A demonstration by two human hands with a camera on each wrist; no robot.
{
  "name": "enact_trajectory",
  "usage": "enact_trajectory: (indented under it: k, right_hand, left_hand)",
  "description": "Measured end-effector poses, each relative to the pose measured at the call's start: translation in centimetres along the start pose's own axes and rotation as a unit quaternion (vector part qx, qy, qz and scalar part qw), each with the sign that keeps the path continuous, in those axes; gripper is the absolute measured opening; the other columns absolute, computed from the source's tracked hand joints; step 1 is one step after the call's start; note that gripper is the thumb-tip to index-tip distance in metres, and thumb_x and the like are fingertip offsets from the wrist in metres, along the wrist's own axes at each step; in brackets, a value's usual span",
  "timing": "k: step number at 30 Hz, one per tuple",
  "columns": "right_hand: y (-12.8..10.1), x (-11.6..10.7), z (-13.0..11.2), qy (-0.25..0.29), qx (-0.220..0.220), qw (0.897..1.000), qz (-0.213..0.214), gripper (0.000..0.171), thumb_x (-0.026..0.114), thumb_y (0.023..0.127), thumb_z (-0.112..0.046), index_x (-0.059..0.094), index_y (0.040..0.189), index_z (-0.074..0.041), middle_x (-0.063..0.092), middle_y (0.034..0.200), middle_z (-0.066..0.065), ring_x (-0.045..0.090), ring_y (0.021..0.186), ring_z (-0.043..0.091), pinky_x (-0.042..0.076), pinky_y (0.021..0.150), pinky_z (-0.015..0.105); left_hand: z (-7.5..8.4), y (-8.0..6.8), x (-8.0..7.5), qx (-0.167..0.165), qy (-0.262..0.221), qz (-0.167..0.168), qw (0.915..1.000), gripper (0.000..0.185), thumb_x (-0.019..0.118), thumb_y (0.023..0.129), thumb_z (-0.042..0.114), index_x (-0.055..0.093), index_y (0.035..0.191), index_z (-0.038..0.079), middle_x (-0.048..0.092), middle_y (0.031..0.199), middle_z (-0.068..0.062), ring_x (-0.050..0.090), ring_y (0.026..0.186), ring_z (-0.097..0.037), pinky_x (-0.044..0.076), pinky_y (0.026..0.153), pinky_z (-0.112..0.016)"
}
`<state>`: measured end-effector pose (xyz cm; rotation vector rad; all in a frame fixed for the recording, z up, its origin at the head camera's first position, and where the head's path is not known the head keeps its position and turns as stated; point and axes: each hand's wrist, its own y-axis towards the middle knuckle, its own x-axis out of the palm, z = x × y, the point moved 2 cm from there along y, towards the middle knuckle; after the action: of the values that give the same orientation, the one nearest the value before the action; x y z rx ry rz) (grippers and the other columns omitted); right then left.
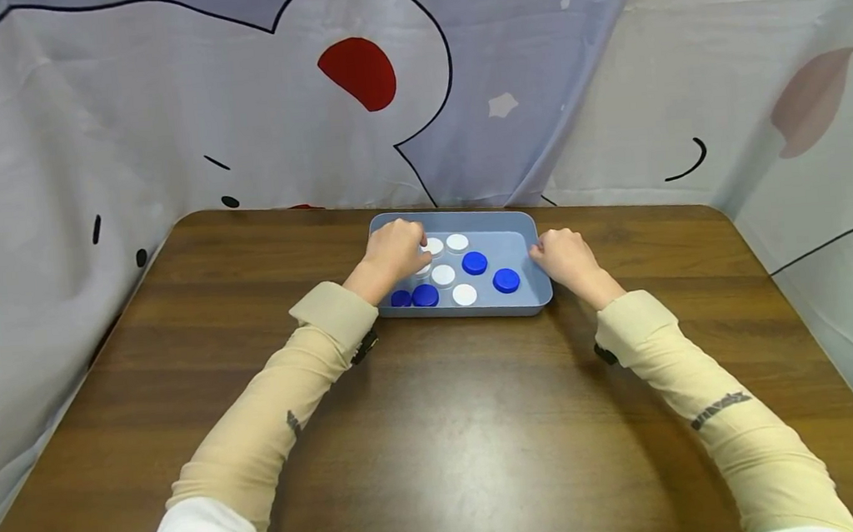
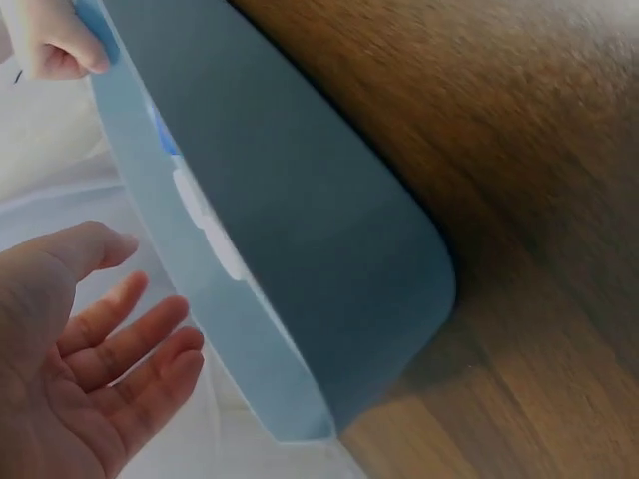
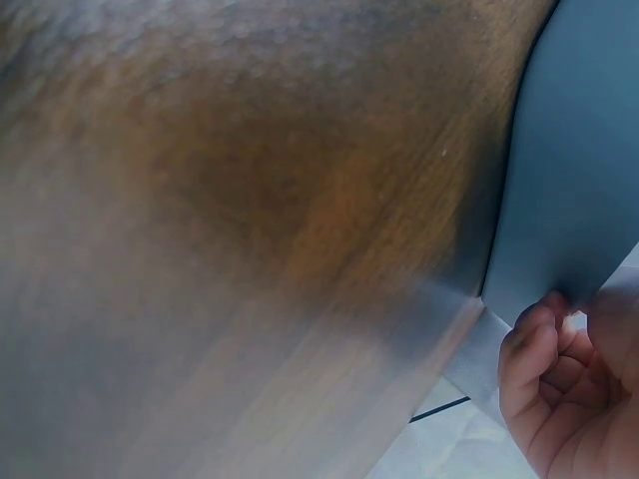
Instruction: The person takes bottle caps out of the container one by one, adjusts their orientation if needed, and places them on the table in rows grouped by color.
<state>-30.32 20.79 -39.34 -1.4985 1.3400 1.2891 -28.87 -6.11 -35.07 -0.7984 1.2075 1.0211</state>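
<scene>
A shallow blue-grey tray (image 1: 500,245) lies near the far edge of the table, with several white round caps (image 1: 443,275) and several blue round caps (image 1: 475,263) in it. Above the tray's left part hovers my left hand (image 1: 397,250), hiding some of the caps. In the left wrist view its fingers (image 2: 135,349) are loosely bent, apart from the thumb, and hold nothing. My right hand (image 1: 567,257) pinches the tray's right rim between thumb and curled fingers, as the right wrist view shows at the tray wall (image 3: 569,170).
The brown wooden table (image 1: 440,432) extends in front of the tray and to both sides. A patterned curtain (image 1: 248,105) hangs directly behind the table's far edge and along its sides.
</scene>
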Motion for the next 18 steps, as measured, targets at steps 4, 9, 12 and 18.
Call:
enact_trajectory:
  k: [4,9,12,18]
  right_hand:
    - [0.0,0.0,-0.1,0.001,-0.002,1.0,0.0,0.042,0.05,0.09,-0.016,0.03,0.053,-0.014,0.027,0.053,-0.002,0.041,0.058,0.024,0.04,0.056,0.038]
    - [-0.1,0.0,0.0,0.002,0.007,1.0,-0.005,0.041,0.049,0.09,-0.018,0.031,0.054,-0.015,0.027,0.053,-0.001,0.043,0.059,0.025,0.038,0.055,0.036]
    - [0.0,0.0,0.0,0.001,0.011,1.0,-0.006,0.041,0.05,0.09,-0.019,0.031,0.054,-0.015,0.028,0.053,-0.001,0.043,0.059,0.025,0.038,0.055,0.036]
    - [0.0,0.0,0.0,0.001,0.007,1.0,-0.002,0.042,0.051,0.09,-0.019,0.03,0.054,-0.015,0.027,0.054,-0.002,0.042,0.059,0.025,0.039,0.055,0.037]
  left_hand:
    - [-0.2,0.6,0.5,0.013,-0.002,-0.01,0.9999,0.028,0.062,0.087,0.025,0.069,0.108,0.008,0.069,0.114,-0.009,0.064,0.105,-0.028,0.054,0.086,-0.043]
    - [-0.2,1.1,0.8,0.021,-0.002,-0.019,0.9996,0.029,0.064,0.086,0.025,0.069,0.108,0.007,0.069,0.114,-0.01,0.063,0.107,-0.029,0.053,0.088,-0.043]
    - [-0.4,1.4,1.1,0.028,0.003,-0.035,0.999,0.031,0.065,0.086,0.025,0.068,0.11,0.006,0.068,0.116,-0.012,0.062,0.109,-0.03,0.051,0.091,-0.043]
    - [-0.9,1.7,1.8,0.042,0.019,-0.061,0.9971,0.035,0.065,0.084,0.024,0.068,0.112,0.004,0.066,0.118,-0.014,0.06,0.112,-0.031,0.049,0.096,-0.042]
